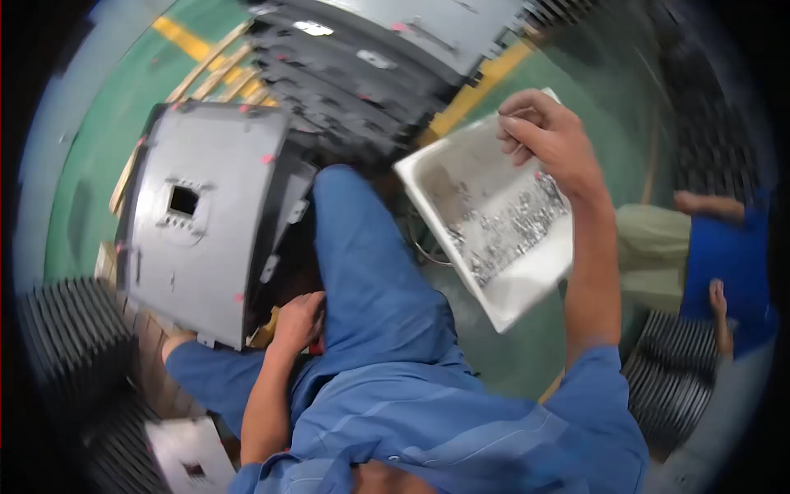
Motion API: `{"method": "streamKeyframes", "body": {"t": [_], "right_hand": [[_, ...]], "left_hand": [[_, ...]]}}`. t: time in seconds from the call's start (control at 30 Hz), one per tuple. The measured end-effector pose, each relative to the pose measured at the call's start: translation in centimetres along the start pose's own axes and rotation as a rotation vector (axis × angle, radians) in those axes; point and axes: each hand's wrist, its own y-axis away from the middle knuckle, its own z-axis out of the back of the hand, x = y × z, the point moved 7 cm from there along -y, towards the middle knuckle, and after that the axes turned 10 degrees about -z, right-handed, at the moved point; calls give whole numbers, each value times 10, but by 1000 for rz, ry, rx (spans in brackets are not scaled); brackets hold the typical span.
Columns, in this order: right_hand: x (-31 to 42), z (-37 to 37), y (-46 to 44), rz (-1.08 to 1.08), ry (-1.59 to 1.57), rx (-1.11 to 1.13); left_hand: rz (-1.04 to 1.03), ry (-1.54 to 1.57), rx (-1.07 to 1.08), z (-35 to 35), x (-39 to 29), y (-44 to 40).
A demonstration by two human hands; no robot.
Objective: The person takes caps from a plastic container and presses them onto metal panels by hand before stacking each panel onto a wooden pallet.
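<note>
My right hand (550, 140) is raised over the far right side of a white plastic bin (514, 306). Its fingers are curled together with the thumb, and anything between them is too small to make out. Many small shiny metal parts (514, 226) lie in the bin. Down by my bent knee, my left hand (299, 323) is closed around a partly hidden object with yellow (265, 328) and red parts, its kind unclear. Just ahead of that hand stands a grey metal panel (202, 247) with a square cutout and pink marks near its edges.
Stacked dark metal panels (346, 82) fill the far side. Wooden slats (218, 74) show behind the grey panel. Ribbed black stacks (74, 337) stand at left, near a light plate (191, 457). A co-worker in a blue top (728, 263) is at right. The floor (90, 156) is green.
</note>
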Motion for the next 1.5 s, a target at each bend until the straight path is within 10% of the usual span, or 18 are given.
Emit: {"method": "streamKeyframes", "body": {"t": [0.3, 0.67, 1.5], "right_hand": [[118, -282, 34, 146, -146, 799], [116, -556, 27, 120, -28, 846], [109, -668, 18, 670, 319, 501]], "left_hand": [[-20, -138, -71, -4, 9, 12], [12, -176, -133, 32, -22, 26], [66, -224, -60, 33, -26, 47]]}}
